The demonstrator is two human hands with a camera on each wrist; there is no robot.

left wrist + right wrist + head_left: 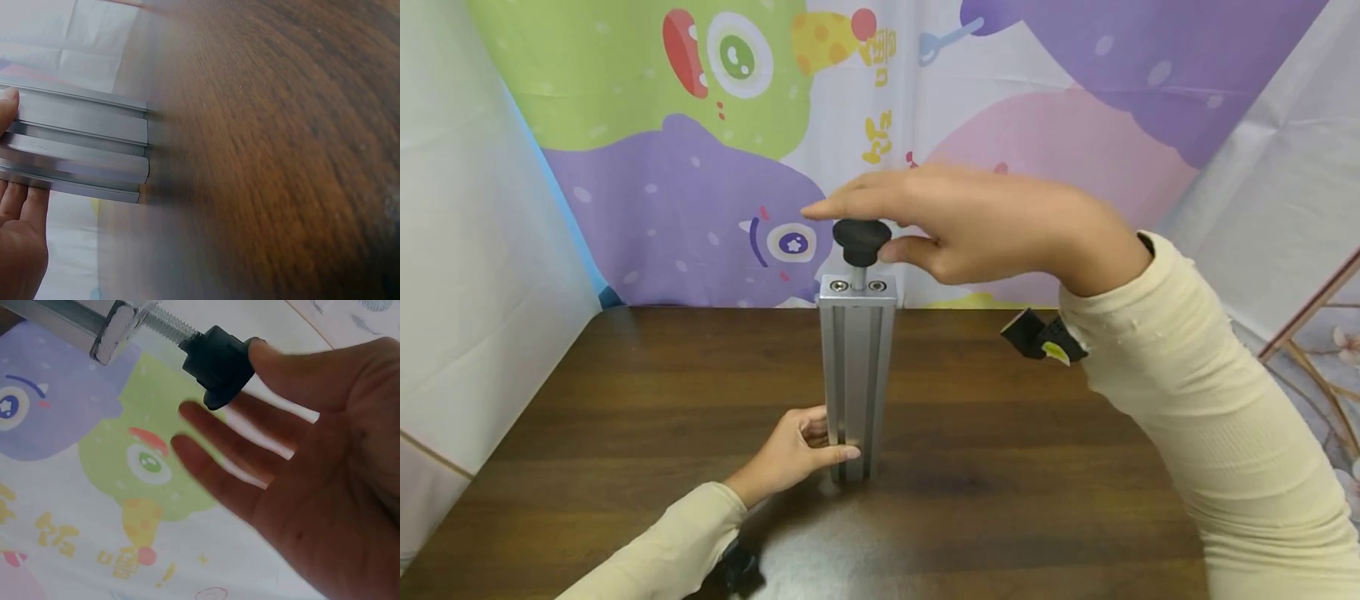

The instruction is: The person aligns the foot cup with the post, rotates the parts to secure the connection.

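Note:
An upright slotted aluminium profile [853,375] stands on the table, an end plate with two screws on its top. From that plate rises a threaded rod [169,326] carrying a black leveling foot [861,240]. My left hand [790,454] grips the profile low down, thumb on the near face and fingers behind; the left wrist view shows the slotted lower end [81,112] against the tabletop. At the top, my right hand [977,221] reaches over the foot with straight fingers. Its thumb [265,356] touches the foot's rim, while the other fingers spread beyond it.
The dark wooden table [1037,500] extends around the profile. A cartoon-print curtain [1045,158] hangs along its back edge, with white cloth [460,250] at the left. Black devices hang at the right cuff [1108,283] and under the left sleeve [655,542].

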